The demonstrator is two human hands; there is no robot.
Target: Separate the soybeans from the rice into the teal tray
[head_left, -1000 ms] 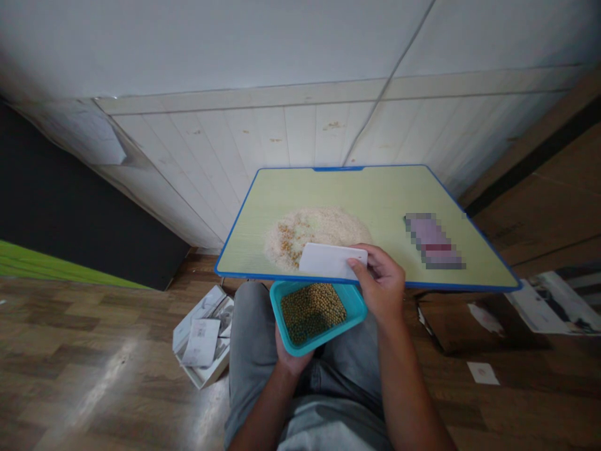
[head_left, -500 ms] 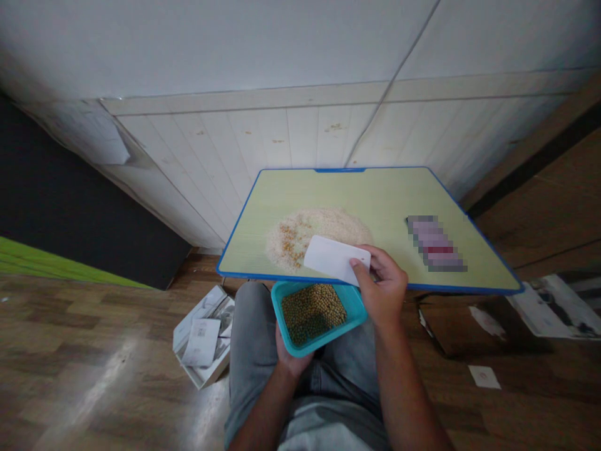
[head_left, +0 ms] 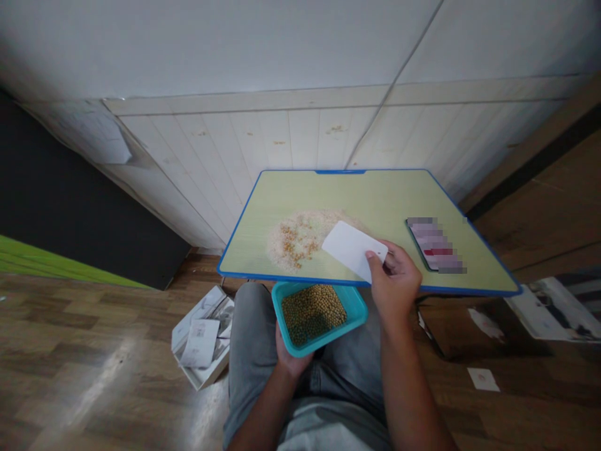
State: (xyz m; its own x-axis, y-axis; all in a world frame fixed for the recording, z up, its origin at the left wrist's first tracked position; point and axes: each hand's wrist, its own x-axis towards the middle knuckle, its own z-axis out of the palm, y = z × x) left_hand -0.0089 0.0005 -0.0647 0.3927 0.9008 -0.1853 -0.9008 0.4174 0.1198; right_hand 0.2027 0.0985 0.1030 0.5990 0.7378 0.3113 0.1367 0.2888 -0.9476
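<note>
My right hand (head_left: 393, 280) pinches a white plastic scraper card (head_left: 351, 249) between thumb and fingers, holding it tilted just above the board. The card's edge lies beside a low pile of pale grains (head_left: 293, 241) flecked with yellow beans. My left hand (head_left: 290, 355) supports a teal plastic tray (head_left: 320, 319) from below, just off the near edge of the board. The tray is filled with a mix of yellow and green beans (head_left: 312, 314). The fingers of my left hand are mostly hidden under the tray.
A pale green lap board with a blue rim (head_left: 370, 194) rests ahead, over my jeans-covered legs (head_left: 253, 357). A pixelated phone-like object (head_left: 434, 244) lies on its right. A white paper-filled box (head_left: 201, 338) and cardboard (head_left: 469, 326) sit on the wooden floor.
My right hand and the scraper card have moved right and slightly farther out over the board, away from the grain pile. The tray and my left hand have barely moved.
</note>
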